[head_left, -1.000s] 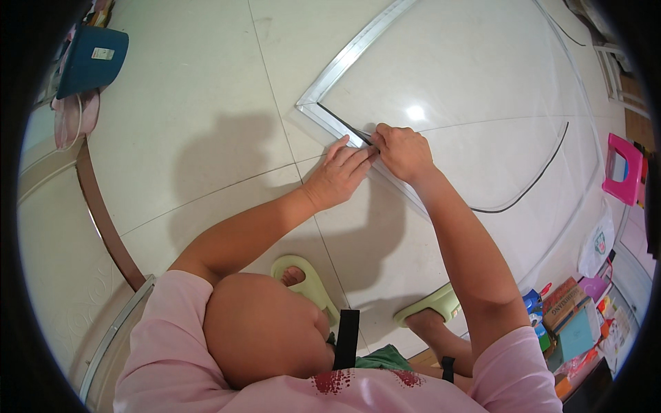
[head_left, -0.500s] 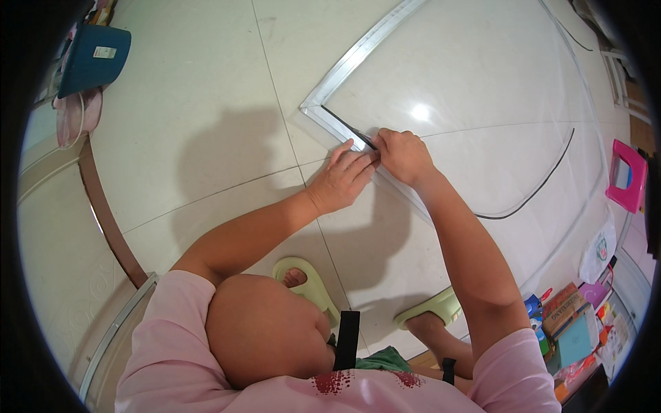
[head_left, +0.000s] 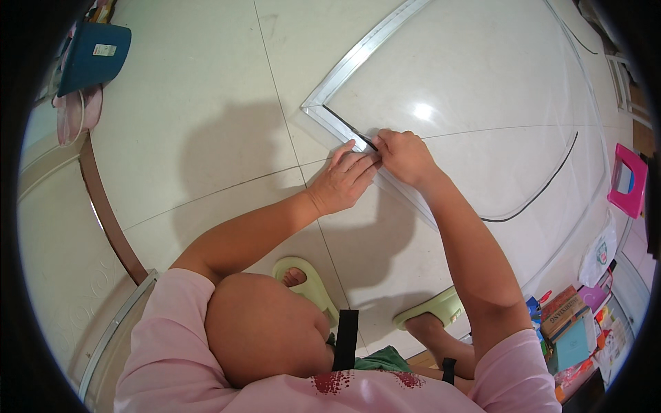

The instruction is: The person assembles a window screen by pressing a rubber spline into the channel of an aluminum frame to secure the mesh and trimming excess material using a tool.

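Observation:
A silver metal frame (head_left: 375, 43) lies on the floor, one corner pointing left, with clear sheeting spread across and past its edges. A thin black strip (head_left: 335, 115) runs from that corner along the near side of the frame to my fingers. My right hand (head_left: 407, 157) is closed on the strip, its fingertips pinched at the frame. Beside it my left hand (head_left: 348, 180) rests on the frame's near edge, fingers stretched out and thumb apart. The strip's loose part (head_left: 544, 189) curves over the sheeting to the right of my right forearm. The fingertips partly hide the strip.
A blue bin (head_left: 96, 60) stands at the far left, above a pink bag (head_left: 72, 117). On the right are a pink plastic stool (head_left: 628, 182), a white plastic bag (head_left: 599, 255) and a pile of boxes (head_left: 568, 316). My feet wear light green slippers (head_left: 310, 286).
Both hands stay at nearly the same place on the frame. The view has shifted very slightly, and the strip's loose part has barely moved.

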The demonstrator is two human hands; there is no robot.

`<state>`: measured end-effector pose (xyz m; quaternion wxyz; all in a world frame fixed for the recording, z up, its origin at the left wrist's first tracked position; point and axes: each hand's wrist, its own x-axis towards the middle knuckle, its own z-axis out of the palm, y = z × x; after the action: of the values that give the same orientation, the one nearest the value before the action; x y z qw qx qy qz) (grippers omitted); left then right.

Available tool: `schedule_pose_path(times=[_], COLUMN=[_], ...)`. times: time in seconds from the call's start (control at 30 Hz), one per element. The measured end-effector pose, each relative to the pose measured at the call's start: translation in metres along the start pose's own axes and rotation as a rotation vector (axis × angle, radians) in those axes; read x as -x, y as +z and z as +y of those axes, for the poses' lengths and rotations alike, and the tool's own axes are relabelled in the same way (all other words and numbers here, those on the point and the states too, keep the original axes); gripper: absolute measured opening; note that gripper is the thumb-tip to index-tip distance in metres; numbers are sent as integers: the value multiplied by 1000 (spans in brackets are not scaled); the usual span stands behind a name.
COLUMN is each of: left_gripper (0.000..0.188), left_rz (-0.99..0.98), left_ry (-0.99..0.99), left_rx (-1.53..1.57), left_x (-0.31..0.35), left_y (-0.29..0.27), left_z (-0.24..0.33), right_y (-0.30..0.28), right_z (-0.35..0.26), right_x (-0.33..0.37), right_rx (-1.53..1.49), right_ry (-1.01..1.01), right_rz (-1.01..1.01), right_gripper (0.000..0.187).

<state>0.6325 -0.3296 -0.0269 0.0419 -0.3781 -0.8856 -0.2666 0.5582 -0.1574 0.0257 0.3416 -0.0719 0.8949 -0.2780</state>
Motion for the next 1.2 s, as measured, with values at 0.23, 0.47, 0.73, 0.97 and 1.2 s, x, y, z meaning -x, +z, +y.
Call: schedule_pose_path(times=[0.23,0.47,0.73,0.97,1.2], left_gripper=[45,45,44,44,26], left_rz=[-13,-5,21,13,45], left_ry=[-1,8,14,0,6], left_rx=[-5,1,-2,21,17], left_x=[1,1,0,1,0], left_y=[0,0,1,2,1], left_z=[0,-1,-1,0,1], right_y=[1,-4,2,-3,2], right_z=[-4,-8,4,-8,-21], right_x=[-2,-2,-7,-5,-1], right_rx=[78,130,-17,70,195], right_ry=[49,69,9,37,73], right_rz=[-29,-51,-62,-71,-23], right_gripper=[27,29,31,31,22])
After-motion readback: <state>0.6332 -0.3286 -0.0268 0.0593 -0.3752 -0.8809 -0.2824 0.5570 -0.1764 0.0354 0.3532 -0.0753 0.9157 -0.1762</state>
